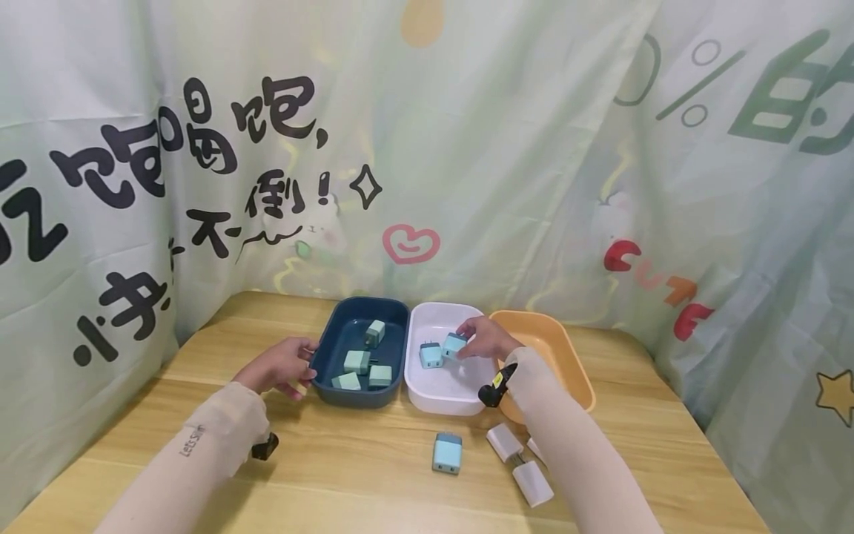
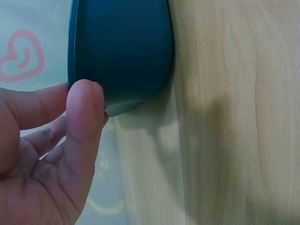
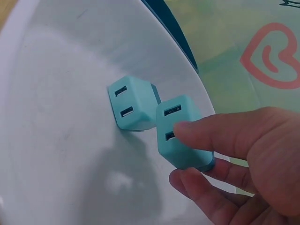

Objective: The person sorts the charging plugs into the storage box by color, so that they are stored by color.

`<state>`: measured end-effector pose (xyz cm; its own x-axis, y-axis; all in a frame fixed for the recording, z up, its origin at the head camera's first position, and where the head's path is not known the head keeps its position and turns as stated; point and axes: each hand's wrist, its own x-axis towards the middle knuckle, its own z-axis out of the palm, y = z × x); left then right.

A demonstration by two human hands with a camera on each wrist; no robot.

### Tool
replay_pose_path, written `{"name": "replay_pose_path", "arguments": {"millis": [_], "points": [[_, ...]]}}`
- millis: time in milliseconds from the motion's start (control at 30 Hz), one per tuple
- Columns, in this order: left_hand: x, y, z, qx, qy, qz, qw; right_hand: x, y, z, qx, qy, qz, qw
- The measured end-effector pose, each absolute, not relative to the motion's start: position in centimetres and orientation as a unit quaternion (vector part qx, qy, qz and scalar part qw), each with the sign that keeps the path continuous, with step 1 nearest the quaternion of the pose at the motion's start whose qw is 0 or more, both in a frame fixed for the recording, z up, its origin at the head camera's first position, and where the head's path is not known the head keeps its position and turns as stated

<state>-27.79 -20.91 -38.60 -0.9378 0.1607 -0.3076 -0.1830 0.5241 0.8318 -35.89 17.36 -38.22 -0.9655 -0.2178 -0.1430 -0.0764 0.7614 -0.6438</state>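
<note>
My left hand [image 1: 283,366] is at the left side of a dark blue bin [image 1: 361,400]. In the left wrist view, thumb and fingers pinch the bin's rim [image 2: 86,56]. Over the white bin [image 1: 442,397], my right hand [image 1: 491,339] holds a light blue USB charger [image 3: 174,151] between thumb and fingers, its two ports showing. Beside it in the same bin sits another light blue charger [image 3: 136,104], very close to the held one. Several pale green chargers [image 1: 356,362] lie in the dark blue bin.
An orange bin [image 1: 567,356] stands to the right, partly covered by my right forearm. In front, on the wooden table [image 1: 347,475], lie a light blue charger [image 1: 447,453] and white chargers [image 1: 533,483], one mostly hidden by the sleeve. A printed curtain [image 1: 467,185] hangs behind.
</note>
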Motion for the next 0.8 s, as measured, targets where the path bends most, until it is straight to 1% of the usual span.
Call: {"name": "replay_pose_path", "arguments": {"millis": [333, 800], "points": [[-28.1, -20.9, -39.0, -0.010, 0.856, 0.487, 0.175, -35.4, 18.4, -37.7, -0.099, 0.933, -0.331, 0.097], [-27.7, -20.9, -38.6, 0.006, 0.852, 0.492, 0.179, -31.4, 19.9, -37.5, -0.165, 0.914, -0.359, 0.095]]}}
